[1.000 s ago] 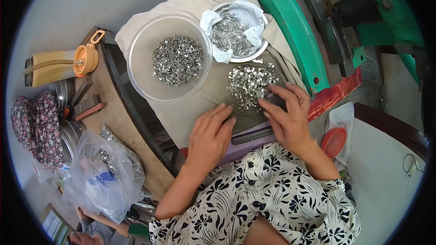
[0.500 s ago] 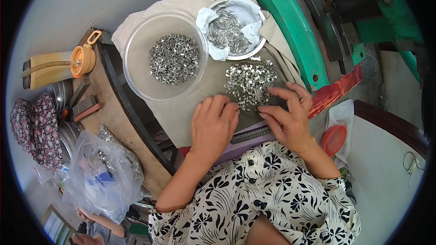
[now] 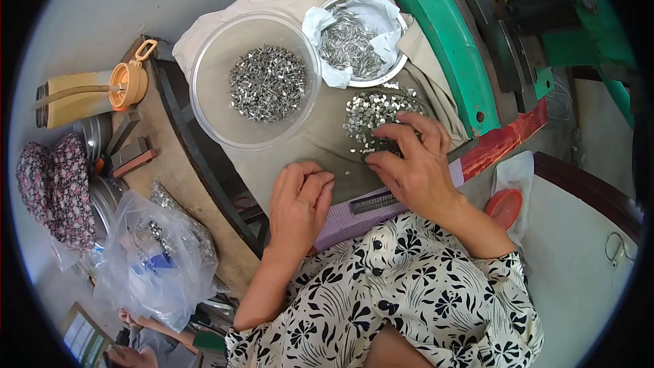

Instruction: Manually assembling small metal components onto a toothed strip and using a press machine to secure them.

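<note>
- Spread fingertips of the right hand (image 3: pixel 415 167) are pressing down on the near edge of a loose heap of small metal pieces (image 3: pixel 371 112); nothing is being pinched or lifted, and the fingers are splayed rather than clenched.
- Beside it, the left hand (image 3: pixel 300 204) is lying loosely curled on the grey cloth (image 3: pixel 306 143), knuckles up; whether a piece is lying under the fingers cannot be told.
- Just beyond the right fingertips the heap is spreading flat across the cloth, with a few strays lying between the two hands.
- Judged by look, the pieces are light, stiff and smooth-surfaced, so they are likely sliding and scattering easily; single ones are best taken fingertip to thumb by their edges, or swept together with the flat of the fingers.
- Further out from the left hand, a clear plastic bowl (image 3: pixel 218 61) is holding a mound of similar bright pieces.
- Beyond the heap, a steel bowl (image 3: pixel 395 68) lined with white cloth is holding longer slivers.
- Directly under the right wrist, a dark ridged bar (image 3: pixel 371 202) is lying on a purple strip.
- Off past the right hand, a green machine frame (image 3: pixel 443 34) is standing.
</note>
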Demonstrator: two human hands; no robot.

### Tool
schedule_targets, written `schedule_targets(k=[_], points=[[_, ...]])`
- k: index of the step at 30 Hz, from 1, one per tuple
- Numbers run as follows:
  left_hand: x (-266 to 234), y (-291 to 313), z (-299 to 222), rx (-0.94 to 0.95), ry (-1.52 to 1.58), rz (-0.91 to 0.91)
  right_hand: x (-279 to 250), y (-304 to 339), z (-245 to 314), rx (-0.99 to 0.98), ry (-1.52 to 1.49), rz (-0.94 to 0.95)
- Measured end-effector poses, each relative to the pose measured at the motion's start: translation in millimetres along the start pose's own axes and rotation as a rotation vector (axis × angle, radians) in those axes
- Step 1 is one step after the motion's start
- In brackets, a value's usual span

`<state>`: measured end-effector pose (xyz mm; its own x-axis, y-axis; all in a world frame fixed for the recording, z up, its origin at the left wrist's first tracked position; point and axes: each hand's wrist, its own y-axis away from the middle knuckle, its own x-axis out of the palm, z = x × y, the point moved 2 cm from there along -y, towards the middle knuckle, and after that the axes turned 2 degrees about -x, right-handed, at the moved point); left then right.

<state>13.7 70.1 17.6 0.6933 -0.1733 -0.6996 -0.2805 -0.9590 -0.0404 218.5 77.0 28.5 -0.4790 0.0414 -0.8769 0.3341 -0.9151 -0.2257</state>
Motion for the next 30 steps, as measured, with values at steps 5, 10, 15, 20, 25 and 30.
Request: schedule_targets(k=[5, 10, 15, 20, 25, 30], points=[[-1.7, -4.6, -4.5, 0.052, -0.013, 0.06, -4.4, -1.5, 0.8, -0.029, 0.054, 0.084], [-0.6, -8.0, -1.7, 0.041, 0.052, 0.04, -20.0, 6.1, -11.1, 0.044, 0.038, 0.065], [0.0, -15.4, 0.5, 0.07, 0.043, 0.094, -17.9, 6.9, -10.2, 0.047, -0.013, 0.019], [1.1, -16.9, -2.9, 0.15, -0.023, 0.149, -10.2, -1.0, -5.2, 0.001, 0.003, 0.014], [0.7, -17.6, -1.5, 0.154, 0.003, 0.151, -5.1, -7.3, -1.8, -0.039, -0.003, 0.061], [-0.4, -22.4, 0.1, 0.167, 0.042, 0.191, -2.2, -14.1, -0.1, -0.047, -0.017, 0.076]])
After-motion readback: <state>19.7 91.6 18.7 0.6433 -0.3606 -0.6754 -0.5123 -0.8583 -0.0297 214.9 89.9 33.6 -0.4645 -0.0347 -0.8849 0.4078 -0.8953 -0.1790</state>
